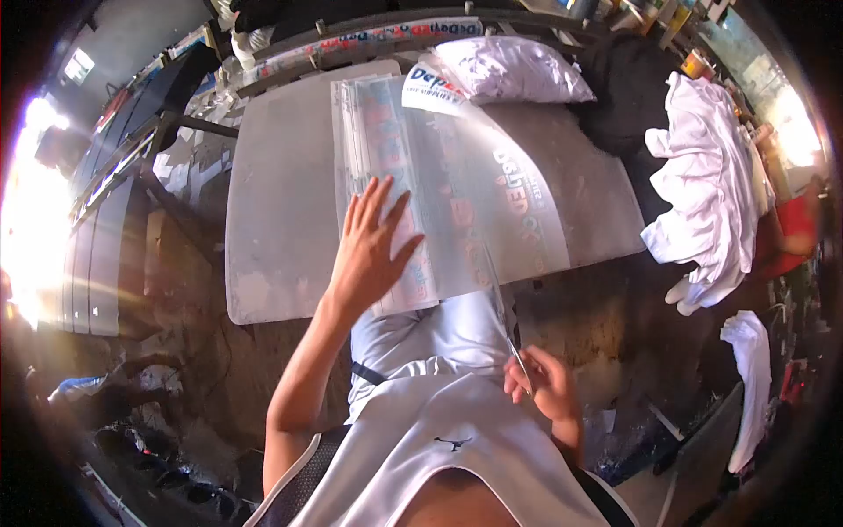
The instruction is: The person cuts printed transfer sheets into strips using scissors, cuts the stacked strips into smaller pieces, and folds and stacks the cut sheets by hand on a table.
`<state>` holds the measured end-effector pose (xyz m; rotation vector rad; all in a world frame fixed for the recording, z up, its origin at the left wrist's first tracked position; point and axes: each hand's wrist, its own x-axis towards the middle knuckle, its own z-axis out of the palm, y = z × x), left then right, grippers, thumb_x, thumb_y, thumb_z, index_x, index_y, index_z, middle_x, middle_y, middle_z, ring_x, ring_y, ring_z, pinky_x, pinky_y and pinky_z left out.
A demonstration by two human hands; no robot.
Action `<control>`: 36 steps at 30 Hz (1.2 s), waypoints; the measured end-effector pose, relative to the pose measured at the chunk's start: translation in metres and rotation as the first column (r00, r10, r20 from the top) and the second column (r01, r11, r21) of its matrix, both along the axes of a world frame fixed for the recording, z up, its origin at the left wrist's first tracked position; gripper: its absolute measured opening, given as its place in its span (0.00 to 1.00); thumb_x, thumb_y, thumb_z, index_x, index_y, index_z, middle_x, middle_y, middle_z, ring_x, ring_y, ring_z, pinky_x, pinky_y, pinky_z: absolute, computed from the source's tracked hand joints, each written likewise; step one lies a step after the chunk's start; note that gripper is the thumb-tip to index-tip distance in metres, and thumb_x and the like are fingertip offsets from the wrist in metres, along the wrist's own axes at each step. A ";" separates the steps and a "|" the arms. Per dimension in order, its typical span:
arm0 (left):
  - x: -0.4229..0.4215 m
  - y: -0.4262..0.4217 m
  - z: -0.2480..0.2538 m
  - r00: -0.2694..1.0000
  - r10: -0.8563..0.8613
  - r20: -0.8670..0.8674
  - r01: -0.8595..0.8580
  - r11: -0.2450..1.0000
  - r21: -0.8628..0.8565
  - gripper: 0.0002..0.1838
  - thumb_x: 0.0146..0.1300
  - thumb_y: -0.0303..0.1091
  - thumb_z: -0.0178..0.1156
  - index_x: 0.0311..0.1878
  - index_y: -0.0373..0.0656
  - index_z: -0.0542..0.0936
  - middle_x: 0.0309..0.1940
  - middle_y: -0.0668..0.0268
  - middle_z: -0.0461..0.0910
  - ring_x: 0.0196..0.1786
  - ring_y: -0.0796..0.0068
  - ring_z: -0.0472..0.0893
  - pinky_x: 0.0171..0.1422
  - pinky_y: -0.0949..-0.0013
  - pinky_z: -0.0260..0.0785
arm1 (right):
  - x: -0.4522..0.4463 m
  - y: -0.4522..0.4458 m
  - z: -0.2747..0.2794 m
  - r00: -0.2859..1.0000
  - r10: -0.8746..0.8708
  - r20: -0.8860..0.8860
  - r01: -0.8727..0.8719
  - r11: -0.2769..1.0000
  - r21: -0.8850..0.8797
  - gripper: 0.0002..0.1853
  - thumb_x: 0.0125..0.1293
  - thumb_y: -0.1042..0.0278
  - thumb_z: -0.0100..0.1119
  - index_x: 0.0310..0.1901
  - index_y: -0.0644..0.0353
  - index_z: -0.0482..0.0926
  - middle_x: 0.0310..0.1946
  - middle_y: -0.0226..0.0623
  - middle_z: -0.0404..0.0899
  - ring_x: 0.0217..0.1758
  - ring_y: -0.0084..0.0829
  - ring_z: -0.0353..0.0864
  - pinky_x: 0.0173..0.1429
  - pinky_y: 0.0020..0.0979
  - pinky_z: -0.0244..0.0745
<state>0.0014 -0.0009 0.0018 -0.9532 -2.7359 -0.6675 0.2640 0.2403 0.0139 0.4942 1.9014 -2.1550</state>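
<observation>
My left hand (pixel 376 241) lies palm down with its fingers spread on a translucent printed film (pixel 452 211) near the front of the board. Reversed red and blue lettering shows through the film, and its right part curls up with a white glare. In my right hand (pixel 543 384) is a pair of scissors (pixel 499 299), held by the handles close to my lap. The long blades point away from me and reach the film's front edge; I cannot tell whether they are open or closed.
The film rests on a grey board (pixel 281 202). A stuffed white plastic bag (pixel 518 72) sits at its far edge, beside dark fabric (pixel 623 97). White cloth (pixel 702 176) hangs at the right. A metal frame (pixel 167 189) stands to the left.
</observation>
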 end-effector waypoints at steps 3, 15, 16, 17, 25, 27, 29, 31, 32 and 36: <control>0.023 -0.001 -0.012 0.992 -0.045 0.114 0.050 0.998 -0.043 0.39 0.75 0.50 0.62 0.83 0.45 0.63 0.86 0.55 0.52 0.89 0.54 0.46 0.91 0.46 0.37 | 0.029 -0.004 -0.004 0.996 0.045 0.080 -0.042 0.998 -0.039 0.12 0.76 0.64 0.66 0.45 0.66 0.79 0.32 0.37 0.82 0.32 0.24 0.83 0.35 0.26 0.78; 0.027 0.001 -0.025 0.998 -0.036 0.058 0.044 0.989 -0.142 0.58 0.57 0.66 0.72 0.85 0.48 0.59 0.86 0.56 0.52 0.89 0.59 0.48 0.92 0.50 0.35 | 0.025 -0.054 -0.027 0.990 0.012 0.137 0.007 0.990 -0.140 0.13 0.79 0.61 0.62 0.42 0.64 0.77 0.30 0.33 0.83 0.30 0.21 0.80 0.37 0.25 0.76; 0.027 0.002 -0.024 0.998 -0.037 0.051 0.044 0.989 -0.140 0.59 0.57 0.67 0.73 0.85 0.48 0.59 0.86 0.56 0.53 0.89 0.59 0.49 0.92 0.49 0.36 | 0.018 -0.054 -0.030 0.986 0.021 0.165 -0.002 0.993 -0.115 0.13 0.79 0.61 0.62 0.41 0.64 0.77 0.30 0.33 0.83 0.29 0.21 0.80 0.36 0.24 0.75; 0.027 0.002 -0.024 0.998 -0.038 0.043 0.044 0.990 -0.137 0.60 0.56 0.68 0.73 0.85 0.48 0.59 0.86 0.56 0.53 0.89 0.59 0.49 0.92 0.49 0.36 | 0.011 -0.055 -0.031 0.981 0.029 0.190 -0.013 0.996 -0.089 0.12 0.79 0.62 0.63 0.41 0.63 0.78 0.29 0.33 0.82 0.29 0.20 0.80 0.35 0.24 0.75; 0.026 0.004 -0.026 0.997 -0.045 0.069 0.053 0.991 -0.122 0.61 0.52 0.68 0.75 0.85 0.52 0.60 0.86 0.55 0.52 0.89 0.56 0.48 0.92 0.46 0.36 | -0.006 -0.053 -0.036 0.992 0.008 0.124 0.002 0.996 -0.088 0.11 0.79 0.63 0.63 0.41 0.63 0.79 0.28 0.33 0.83 0.28 0.20 0.81 0.32 0.24 0.76; 0.026 0.004 -0.026 0.996 -0.052 0.066 0.061 0.989 -0.132 0.61 0.52 0.68 0.75 0.85 0.53 0.60 0.86 0.54 0.52 0.89 0.55 0.48 0.92 0.45 0.36 | -0.008 -0.054 -0.037 0.995 0.002 0.099 0.008 0.994 -0.109 0.11 0.79 0.63 0.62 0.41 0.63 0.79 0.28 0.33 0.83 0.27 0.19 0.81 0.32 0.24 0.77; 0.026 0.004 -0.024 0.996 -0.060 0.070 0.068 0.990 -0.120 0.60 0.52 0.67 0.76 0.85 0.55 0.60 0.86 0.54 0.51 0.89 0.53 0.48 0.91 0.43 0.37 | -0.008 -0.054 -0.037 0.994 0.003 0.109 0.008 0.995 -0.100 0.11 0.79 0.63 0.62 0.41 0.63 0.78 0.28 0.33 0.83 0.27 0.19 0.81 0.32 0.24 0.77; 0.026 0.004 -0.024 0.996 -0.059 0.071 0.068 0.990 -0.124 0.60 0.51 0.66 0.77 0.85 0.55 0.61 0.86 0.53 0.52 0.88 0.52 0.49 0.91 0.43 0.37 | -0.009 -0.054 -0.037 0.993 0.003 0.122 0.008 0.996 -0.092 0.11 0.79 0.63 0.62 0.41 0.63 0.78 0.28 0.33 0.83 0.27 0.19 0.81 0.32 0.24 0.77; 0.026 0.004 -0.025 0.996 -0.060 0.066 0.068 0.990 -0.126 0.60 0.51 0.65 0.77 0.85 0.55 0.61 0.86 0.53 0.52 0.88 0.52 0.49 0.91 0.43 0.38 | -0.010 -0.054 -0.035 0.991 0.009 0.130 0.004 0.995 -0.096 0.12 0.79 0.63 0.62 0.41 0.64 0.78 0.29 0.33 0.83 0.28 0.20 0.81 0.32 0.24 0.77; 0.026 0.004 -0.021 0.995 -0.066 0.073 0.074 0.991 -0.114 0.61 0.50 0.65 0.78 0.84 0.55 0.61 0.86 0.53 0.53 0.88 0.52 0.50 0.91 0.42 0.39 | -0.009 -0.055 -0.030 0.989 0.027 0.142 -0.024 0.999 -0.021 0.12 0.80 0.64 0.61 0.42 0.65 0.78 0.28 0.33 0.83 0.27 0.20 0.81 0.31 0.24 0.76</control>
